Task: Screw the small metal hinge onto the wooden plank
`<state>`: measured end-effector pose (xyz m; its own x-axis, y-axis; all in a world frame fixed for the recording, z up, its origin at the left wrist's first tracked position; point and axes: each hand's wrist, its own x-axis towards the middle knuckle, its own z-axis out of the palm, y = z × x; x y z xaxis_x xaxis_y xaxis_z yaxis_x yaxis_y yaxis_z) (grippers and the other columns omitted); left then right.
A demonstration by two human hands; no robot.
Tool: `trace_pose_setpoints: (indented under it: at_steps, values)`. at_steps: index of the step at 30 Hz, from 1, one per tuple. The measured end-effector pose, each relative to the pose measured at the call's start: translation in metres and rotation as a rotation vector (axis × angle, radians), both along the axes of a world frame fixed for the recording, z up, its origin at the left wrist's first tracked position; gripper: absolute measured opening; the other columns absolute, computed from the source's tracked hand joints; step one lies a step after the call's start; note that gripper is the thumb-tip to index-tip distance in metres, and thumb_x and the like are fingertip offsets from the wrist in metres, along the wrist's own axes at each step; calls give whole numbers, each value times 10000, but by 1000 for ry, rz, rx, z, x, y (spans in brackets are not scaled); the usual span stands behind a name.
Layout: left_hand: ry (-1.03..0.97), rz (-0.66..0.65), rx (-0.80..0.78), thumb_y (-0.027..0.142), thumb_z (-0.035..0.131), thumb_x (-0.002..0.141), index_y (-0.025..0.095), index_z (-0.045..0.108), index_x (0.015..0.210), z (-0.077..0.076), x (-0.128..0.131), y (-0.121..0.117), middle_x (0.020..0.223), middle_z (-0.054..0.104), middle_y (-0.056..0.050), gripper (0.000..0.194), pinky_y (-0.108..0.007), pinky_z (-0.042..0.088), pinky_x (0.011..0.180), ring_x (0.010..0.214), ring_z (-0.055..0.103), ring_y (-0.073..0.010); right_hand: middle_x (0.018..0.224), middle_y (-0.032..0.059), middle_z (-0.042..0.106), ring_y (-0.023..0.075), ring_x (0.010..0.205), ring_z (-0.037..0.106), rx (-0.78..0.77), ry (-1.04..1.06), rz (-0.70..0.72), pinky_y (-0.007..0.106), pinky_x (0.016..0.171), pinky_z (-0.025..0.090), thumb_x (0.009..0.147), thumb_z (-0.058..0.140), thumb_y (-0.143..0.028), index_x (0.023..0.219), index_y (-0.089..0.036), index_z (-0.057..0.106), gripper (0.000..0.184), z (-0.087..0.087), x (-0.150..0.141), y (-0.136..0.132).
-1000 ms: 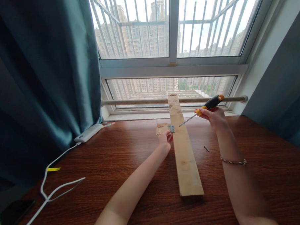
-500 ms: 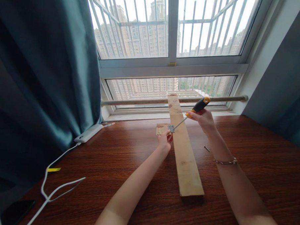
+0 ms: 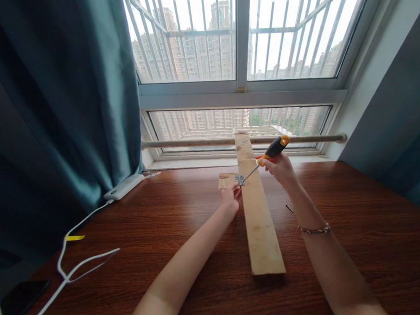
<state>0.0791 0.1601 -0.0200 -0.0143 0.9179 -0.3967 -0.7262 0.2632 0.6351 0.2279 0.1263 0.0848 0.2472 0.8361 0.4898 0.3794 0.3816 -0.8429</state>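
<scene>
A long pale wooden plank (image 3: 259, 215) lies on the dark wooden table (image 3: 165, 230), running away from me toward the window. A small metal hinge (image 3: 239, 179) joins it to a short wood block (image 3: 224, 180) on its left. My left hand (image 3: 231, 196) is closed, its fingers pinching at the hinge and block edge. My right hand (image 3: 279, 169) is wrapped round the black and yellow handle of a screwdriver (image 3: 265, 159). The screwdriver's metal tip rests on the hinge.
A loose screw (image 3: 289, 208) lies on the table right of the plank. A white power bank (image 3: 124, 186) with white cables (image 3: 74, 258) sits at the left by the teal curtain (image 3: 59, 100). A wooden rod (image 3: 196, 141) runs along the window sill.
My right hand has moved left and down with the screwdriver, bringing its tip from above the plank onto the hinge. My left hand has stayed at the hinge.
</scene>
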Motion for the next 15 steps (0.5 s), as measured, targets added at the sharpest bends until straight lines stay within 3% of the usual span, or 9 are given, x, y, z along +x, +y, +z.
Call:
trace_pose_setpoints:
  at_steps: [4,10,13,15]
  values:
    - [-4,-2,-9,39,620,647,157,527,651,1,0,0,583,580,16,150,-219,415,512,493,531,-90,861,47,700,40,394,429,8,194,171,200,355,364,636,698,-336,819,-161,592,275,4,-9,-7]
    - [1,-8,-5,34,611,643,157,544,669,3,0,0,623,608,6,143,-235,436,550,528,558,-102,888,38,695,123,535,625,-109,317,354,280,504,547,511,799,-362,879,-192,536,483,11,-7,-16]
    - [6,-13,-6,34,605,650,161,544,684,3,0,0,636,616,4,145,-236,436,555,530,561,-103,879,46,692,151,556,648,-128,279,333,295,506,547,508,799,-419,855,-189,545,487,11,-6,-17]
    - [5,-11,-7,33,606,651,162,538,682,3,0,-1,633,616,4,149,-236,435,554,528,558,-102,820,57,690,174,547,646,-113,151,205,292,476,517,540,779,-453,795,-179,561,433,9,-8,-16]
